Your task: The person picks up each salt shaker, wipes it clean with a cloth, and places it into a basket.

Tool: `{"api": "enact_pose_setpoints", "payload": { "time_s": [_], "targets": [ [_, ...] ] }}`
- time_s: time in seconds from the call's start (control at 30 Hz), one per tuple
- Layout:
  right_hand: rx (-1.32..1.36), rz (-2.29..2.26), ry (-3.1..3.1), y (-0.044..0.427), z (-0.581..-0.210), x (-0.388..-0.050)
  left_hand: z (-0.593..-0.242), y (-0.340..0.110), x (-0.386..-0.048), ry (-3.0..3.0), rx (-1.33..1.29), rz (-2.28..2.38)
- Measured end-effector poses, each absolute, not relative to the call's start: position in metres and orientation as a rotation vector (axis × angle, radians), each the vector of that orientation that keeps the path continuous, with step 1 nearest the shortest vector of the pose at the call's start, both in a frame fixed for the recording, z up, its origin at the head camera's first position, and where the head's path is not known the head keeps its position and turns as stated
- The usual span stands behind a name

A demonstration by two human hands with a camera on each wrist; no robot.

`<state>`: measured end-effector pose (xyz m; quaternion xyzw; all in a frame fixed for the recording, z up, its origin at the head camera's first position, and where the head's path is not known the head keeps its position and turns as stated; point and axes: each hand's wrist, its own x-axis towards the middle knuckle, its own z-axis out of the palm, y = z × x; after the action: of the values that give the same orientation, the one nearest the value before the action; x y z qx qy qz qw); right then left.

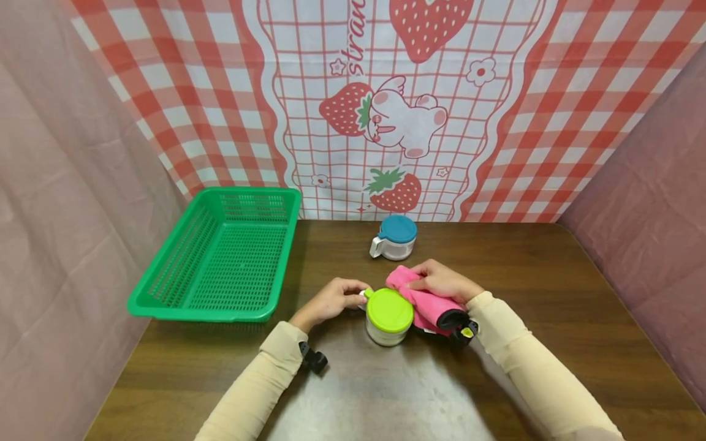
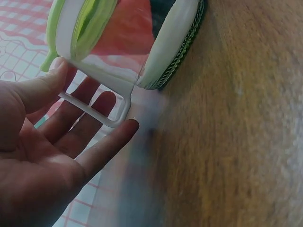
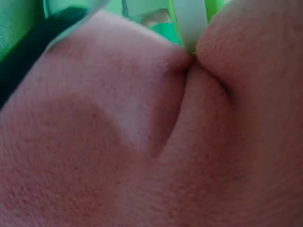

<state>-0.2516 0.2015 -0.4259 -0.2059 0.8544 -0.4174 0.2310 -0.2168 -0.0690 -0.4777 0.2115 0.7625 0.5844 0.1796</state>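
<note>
A clear jar with a lime-green lid (image 1: 390, 311) stands on the table between the two hands. My left hand (image 1: 331, 301) holds it by its white handle (image 2: 127, 101), thumb near the top and fingers under the loop. My right hand (image 1: 444, 282) grips a bunched pink cloth (image 1: 432, 306) with a black lining, which touches the jar's right side. In the right wrist view the cloth (image 3: 109, 179) fills most of the picture and hides the fingers. Behind the hands stands a similar jar with a blue lid (image 1: 398, 229), its handle to the left.
At the left a green perforated plastic basket (image 1: 198, 316) sits on the wooden table (image 1: 573, 343). A strawberry-patterned curtain (image 1: 507, 122) hangs along the table's back edge, with pinkish drapes (image 1: 656, 153) at both sides.
</note>
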Motion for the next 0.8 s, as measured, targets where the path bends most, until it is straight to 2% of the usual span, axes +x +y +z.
{"api": "enact_pose_setpoints", "payload": {
  "time_s": [0.8],
  "targets": [
    [-0.981, -0.804, 2.592, 0.182, -0.419, -0.263, -0.477, -0.07, -0.218, 2.153, 0.601, 1.638]
  ]
}}
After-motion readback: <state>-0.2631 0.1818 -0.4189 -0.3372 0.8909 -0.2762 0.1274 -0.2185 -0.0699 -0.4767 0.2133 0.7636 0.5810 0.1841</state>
